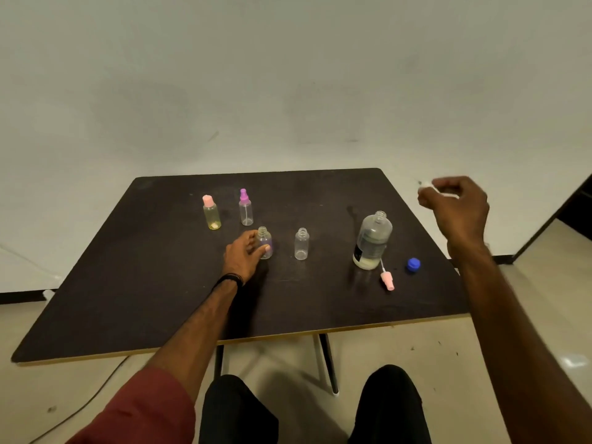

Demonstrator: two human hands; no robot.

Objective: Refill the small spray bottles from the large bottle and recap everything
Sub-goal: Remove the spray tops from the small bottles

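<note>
The person wears a dark red sleeve (141, 408) on the left arm, pushed up so the forearm is bare. A thin black band (231, 278) circles the wrist just below the left hand (243, 256). The right arm is bare. Both legs are in black trousers (237, 411).

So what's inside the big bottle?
The big bottle stands uncapped, holding a shallow pale layer of liquid at the bottom. Its dark label hides part of the inside.

You see an uncapped large clear plastic bottle (371, 241) upright, its blue cap (413, 264) just beside; two open small clear spray bottles (301, 244) stand left.
</note>
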